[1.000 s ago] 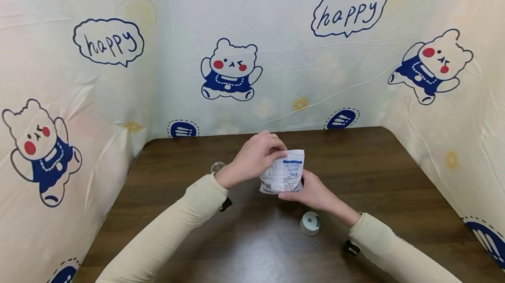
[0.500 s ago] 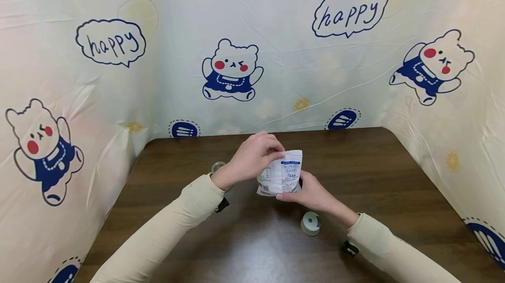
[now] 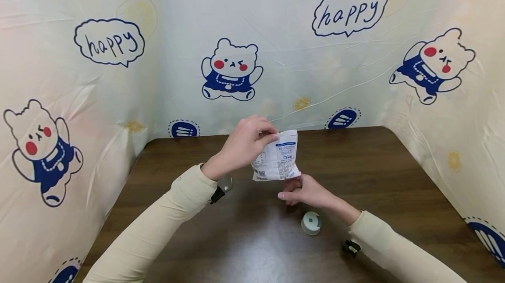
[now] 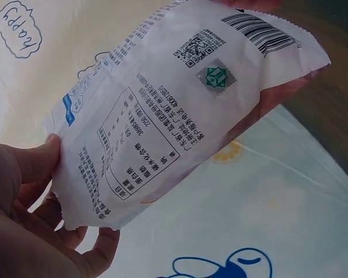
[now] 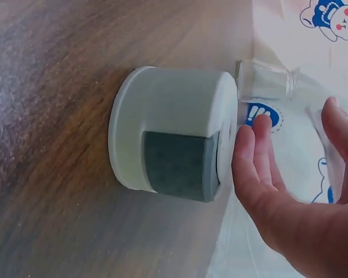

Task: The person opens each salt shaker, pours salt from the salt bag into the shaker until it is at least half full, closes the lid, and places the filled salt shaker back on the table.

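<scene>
My left hand (image 3: 246,143) pinches the upper left corner of a white printed bag of salt (image 3: 278,158) between thumb and fingers. The bag hangs above the table, its back with the barcode and text table facing the left wrist view (image 4: 145,127). Just under its lower right corner my right hand (image 3: 305,192) has its fingers apart with nothing held; whether it touches the bag is hard to tell. Nearer me stands a pale green lid (image 3: 311,223) with a dark grey flap, large in the right wrist view (image 5: 174,110). A clear glass jar (image 3: 225,183) is partly hidden behind the left wrist.
The brown wooden table (image 3: 252,248) has rounded far corners. A printed curtain (image 3: 169,77) with bears and "happy" bubbles surrounds its back and sides.
The left hand has lifted the bag up and slightly left. My right hand, which held the bag's lower part, has let go and stays near its place. The jar shows from behind the wrist.
</scene>
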Demonstrator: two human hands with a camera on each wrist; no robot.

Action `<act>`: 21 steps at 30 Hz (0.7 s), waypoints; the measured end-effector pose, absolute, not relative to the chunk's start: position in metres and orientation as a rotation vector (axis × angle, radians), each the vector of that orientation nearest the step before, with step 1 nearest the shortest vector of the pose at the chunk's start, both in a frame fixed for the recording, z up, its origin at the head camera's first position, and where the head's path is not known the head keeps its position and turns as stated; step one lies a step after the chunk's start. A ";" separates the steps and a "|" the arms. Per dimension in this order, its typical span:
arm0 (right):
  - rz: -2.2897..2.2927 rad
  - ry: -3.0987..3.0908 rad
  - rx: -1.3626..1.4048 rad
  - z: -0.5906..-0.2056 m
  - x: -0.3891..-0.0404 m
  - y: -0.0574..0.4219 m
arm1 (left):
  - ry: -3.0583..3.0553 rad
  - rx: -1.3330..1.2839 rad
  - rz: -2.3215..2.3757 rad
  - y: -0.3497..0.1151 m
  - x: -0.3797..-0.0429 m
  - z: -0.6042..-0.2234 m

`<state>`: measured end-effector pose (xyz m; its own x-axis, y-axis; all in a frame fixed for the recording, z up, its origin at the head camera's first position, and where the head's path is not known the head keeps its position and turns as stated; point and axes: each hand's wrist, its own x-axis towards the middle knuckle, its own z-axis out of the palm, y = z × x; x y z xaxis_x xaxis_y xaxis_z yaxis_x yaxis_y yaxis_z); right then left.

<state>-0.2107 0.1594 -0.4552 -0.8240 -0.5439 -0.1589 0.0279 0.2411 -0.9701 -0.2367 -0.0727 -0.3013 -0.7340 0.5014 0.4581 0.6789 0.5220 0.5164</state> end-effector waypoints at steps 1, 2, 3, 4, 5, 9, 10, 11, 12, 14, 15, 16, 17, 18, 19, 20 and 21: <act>-1.619 2.010 -0.462 -0.456 -0.211 0.159 | -2.509 -0.990 -1.017 -0.073 -0.236 -0.299; -1.626 1.969 -0.459 -0.456 -0.212 0.158 | -2.507 -0.987 -1.014 -0.073 -0.236 -0.298; -1.639 1.923 -0.457 -0.456 -0.213 0.158 | -2.503 -0.988 -1.008 -0.073 -0.235 -0.296; -1.658 1.880 -0.455 -0.457 -0.214 0.157 | -2.496 -0.991 -1.004 -0.072 -0.234 -0.294; -1.681 1.833 -0.451 -0.457 -0.215 0.156 | -2.488 -0.995 -0.997 -0.072 -0.233 -0.292; -1.783 1.676 -0.465 -0.457 -0.220 0.155 | -2.467 -0.996 -0.988 -0.068 -0.230 -0.286; -1.808 1.642 -0.471 -0.457 -0.221 0.156 | -2.468 -0.993 -0.990 -0.067 -0.230 -0.285; -1.830 1.613 -0.486 -0.458 -0.221 0.156 | -2.472 -0.990 -0.989 -0.066 -0.229 -0.284; -1.851 1.587 -0.504 -0.458 -0.221 0.156 | -2.478 -0.987 -0.990 -0.066 -0.229 -0.284; -1.889 1.541 -0.547 -0.457 -0.221 0.155 | -2.490 -0.984 -0.994 -0.065 -0.228 -0.283; -1.906 1.524 -0.560 -0.456 -0.221 0.155 | -2.497 -0.983 -0.998 -0.065 -0.228 -0.283; -1.919 1.513 -0.574 -0.455 -0.220 0.154 | -2.503 -0.979 -1.003 -0.066 -0.228 -0.283; -1.930 1.507 -0.588 -0.455 -0.219 0.154 | -2.510 -0.975 -1.010 -0.066 -0.228 -0.283; -1.942 1.504 -0.597 -0.454 -0.218 0.153 | -2.516 -0.970 -1.019 -0.067 -0.229 -0.284; -1.955 1.502 -0.601 -0.453 -0.217 0.153 | -2.522 -0.965 -1.029 -0.068 -0.229 -0.285; -1.969 1.504 -0.601 -0.452 -0.216 0.152 | -2.529 -0.959 -1.040 -0.069 -0.230 -0.285; -1.985 1.503 -0.601 -0.451 -0.215 0.151 | -2.536 -0.954 -1.050 -0.070 -0.231 -0.286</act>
<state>-0.2151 0.1513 -0.4513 -0.7352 -0.6777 0.0122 0.1719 -0.2038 -0.9638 -0.2308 -0.0699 -0.2863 -0.7599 0.4806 0.4376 0.6493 0.5299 0.5456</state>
